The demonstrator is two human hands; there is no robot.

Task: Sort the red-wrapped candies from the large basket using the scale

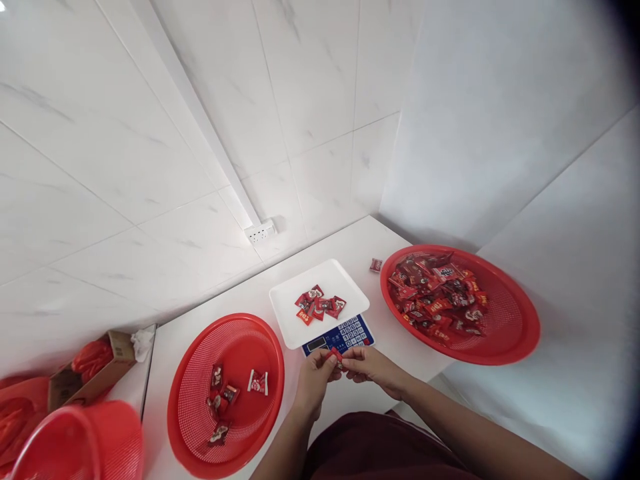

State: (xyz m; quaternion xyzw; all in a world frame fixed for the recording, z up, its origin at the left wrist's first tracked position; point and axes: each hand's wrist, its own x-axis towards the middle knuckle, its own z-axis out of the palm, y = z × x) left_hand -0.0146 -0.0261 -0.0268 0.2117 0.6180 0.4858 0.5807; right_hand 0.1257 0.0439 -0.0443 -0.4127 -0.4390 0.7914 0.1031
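Observation:
Between my left hand [317, 375] and my right hand [371, 367] is a small red wrapped packet [338, 360], pinched by the fingers of both, just in front of a digital scale. The scale's blue keypad [349, 333] shows past my fingertips. On its white tray [290, 330] lie several red packets [325, 305] in a loose cluster. To the left, a red basket [175, 407] holds a few packets, one with white ends [258, 382]. A second red basket [515, 327] on the right contains a large heap of similar packets [440, 297].
One packet [376, 265] lies alone on the white table [367, 237] beside the right basket. At the lower left are another red basket [85, 447] and a cardboard box [120, 363] with red plastic in it. A socket strip [261, 231] is on the tiled wall behind.

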